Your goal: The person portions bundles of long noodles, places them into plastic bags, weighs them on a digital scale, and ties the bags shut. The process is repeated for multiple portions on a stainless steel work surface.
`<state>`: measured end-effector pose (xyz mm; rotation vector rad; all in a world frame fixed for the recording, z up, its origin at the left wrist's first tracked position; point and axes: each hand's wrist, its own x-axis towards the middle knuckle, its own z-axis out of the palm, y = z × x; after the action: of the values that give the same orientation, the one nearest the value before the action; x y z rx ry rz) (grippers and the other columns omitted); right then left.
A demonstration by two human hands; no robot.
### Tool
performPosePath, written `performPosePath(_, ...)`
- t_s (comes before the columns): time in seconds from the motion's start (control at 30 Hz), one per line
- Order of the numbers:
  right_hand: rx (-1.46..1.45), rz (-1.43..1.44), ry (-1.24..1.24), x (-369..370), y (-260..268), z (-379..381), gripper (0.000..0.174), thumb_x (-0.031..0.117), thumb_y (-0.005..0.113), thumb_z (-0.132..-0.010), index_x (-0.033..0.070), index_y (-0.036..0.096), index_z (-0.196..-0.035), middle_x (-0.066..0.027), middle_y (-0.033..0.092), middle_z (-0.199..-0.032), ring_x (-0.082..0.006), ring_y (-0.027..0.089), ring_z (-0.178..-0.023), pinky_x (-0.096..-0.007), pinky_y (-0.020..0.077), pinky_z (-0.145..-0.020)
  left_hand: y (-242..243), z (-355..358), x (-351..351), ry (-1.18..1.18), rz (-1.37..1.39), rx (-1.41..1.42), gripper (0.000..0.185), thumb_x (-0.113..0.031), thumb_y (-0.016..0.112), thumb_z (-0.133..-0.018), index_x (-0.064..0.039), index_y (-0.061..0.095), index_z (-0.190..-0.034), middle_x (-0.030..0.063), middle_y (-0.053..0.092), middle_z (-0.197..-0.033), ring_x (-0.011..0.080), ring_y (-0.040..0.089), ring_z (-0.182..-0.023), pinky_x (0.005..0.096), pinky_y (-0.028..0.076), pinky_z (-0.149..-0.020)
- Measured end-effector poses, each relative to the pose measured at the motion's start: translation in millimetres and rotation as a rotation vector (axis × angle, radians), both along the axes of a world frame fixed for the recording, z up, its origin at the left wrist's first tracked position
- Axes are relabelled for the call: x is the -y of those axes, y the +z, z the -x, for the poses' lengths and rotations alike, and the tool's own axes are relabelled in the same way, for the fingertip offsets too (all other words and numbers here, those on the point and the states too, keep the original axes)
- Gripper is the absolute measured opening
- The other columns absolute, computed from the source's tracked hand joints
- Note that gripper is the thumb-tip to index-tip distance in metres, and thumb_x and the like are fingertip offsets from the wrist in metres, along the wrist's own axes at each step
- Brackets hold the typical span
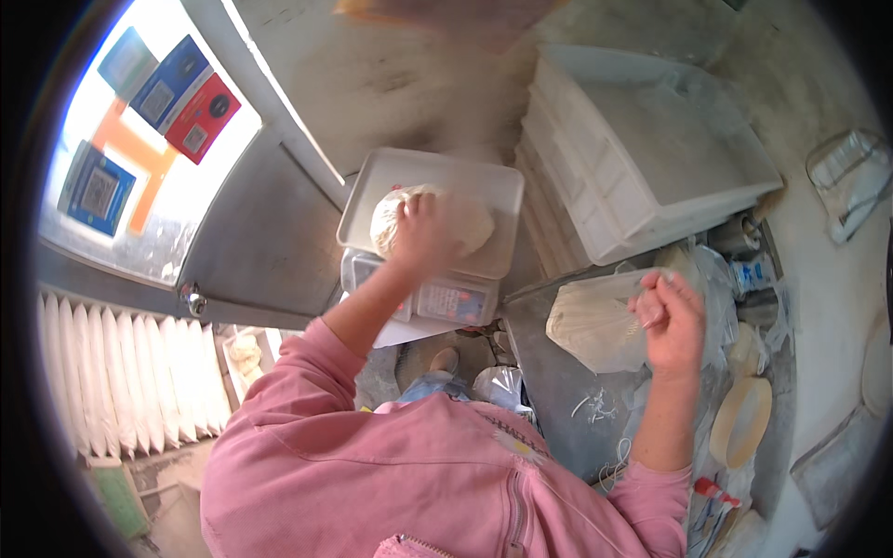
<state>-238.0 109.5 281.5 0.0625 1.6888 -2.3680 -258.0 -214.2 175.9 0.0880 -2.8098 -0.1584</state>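
Note:
My left hand (pixel 424 234) rests on a large pale mass, apparently noodles or dough (pixel 387 223), its fingers slightly spread. That mass lies in a white plastic tray (pixel 356 209), which sits on plastic containers with clear lids (pixel 453 301). Part of the mass is blurred. To the right, my right hand (pixel 670 314) is raised with curled fingers at the upper edge of a clear plastic bag (pixel 593 324); the bag looks pinched between thumb and fingers. Pale, flat contents show inside the bag, above a grey metal surface (pixel 551 390).
Stacked white plastic crates (pixel 649 188) stand at the upper right. A roll of tape (pixel 741 422), white string (pixel 614 464) and plastic bags lie at the right. A metal door or panel (pixel 265 237) is at the left, above a row of white, upright slats (pixel 132 376).

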Motion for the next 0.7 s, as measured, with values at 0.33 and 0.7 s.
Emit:
performPosePath(0.33,-0.184,0.333,0.365,128,67,53,0.021,0.014,0.048,-0.094,-0.004,0.056,-0.103,0.0016,0.045,-0.062,-0.0095,0.042,-0.058,-0.0303,0.0389,-0.070,38,-108,77,-0.112,-0.457,0.008,0.024,-0.011,0.067,-0.071,-0.012,0.053,-0.091,0.0144,0.062,-0.075,0.0372,0.061,-0.074,0.0464,0.047,-0.064)
performPosePath(0.7,-0.239,-0.500,0.515,252,-60,131,0.028,0.016,0.055,-0.093,0.002,0.056,-0.117,-0.0017,0.061,-0.101,-0.0109,0.057,-0.090,-0.0261,0.0421,-0.086,-121,-426,130,0.999,-1.087,0.089,0.017,-0.010,0.059,-0.068,-0.007,0.061,-0.085,0.0167,0.064,-0.082,0.0330,0.062,-0.081,0.0410,0.049,-0.072)
